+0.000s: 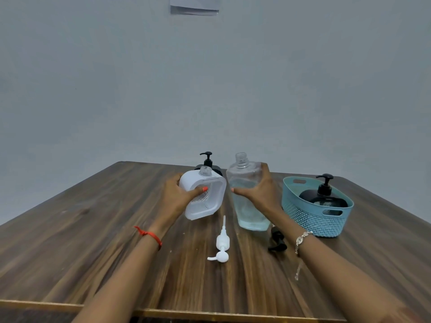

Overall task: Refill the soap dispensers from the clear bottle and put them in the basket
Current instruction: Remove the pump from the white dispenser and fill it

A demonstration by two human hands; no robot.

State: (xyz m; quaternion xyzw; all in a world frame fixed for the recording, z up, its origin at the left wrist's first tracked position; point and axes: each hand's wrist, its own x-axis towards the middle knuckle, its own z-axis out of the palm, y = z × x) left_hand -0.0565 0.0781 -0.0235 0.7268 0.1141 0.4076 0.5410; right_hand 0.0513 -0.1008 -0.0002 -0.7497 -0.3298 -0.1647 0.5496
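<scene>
The dispenser (194,180) is gripped by the left hand (173,194), the bottle (248,210) by the right hand (258,191); the dispenser's open neck is located at 9 o'clock from the bottle's.

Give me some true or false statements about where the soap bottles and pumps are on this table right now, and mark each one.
1. The white dispenser has its pump screwed on. False: its neck is open, and the white pump lies on the table.
2. A black dispenser stands in the basket. True.
3. The right hand grips the clear bottle. True.
4. The clear bottle is capped. False: its neck is open, and a black pump lies beside it.
5. A second black dispenser stands behind the white dispenser. True.
</scene>
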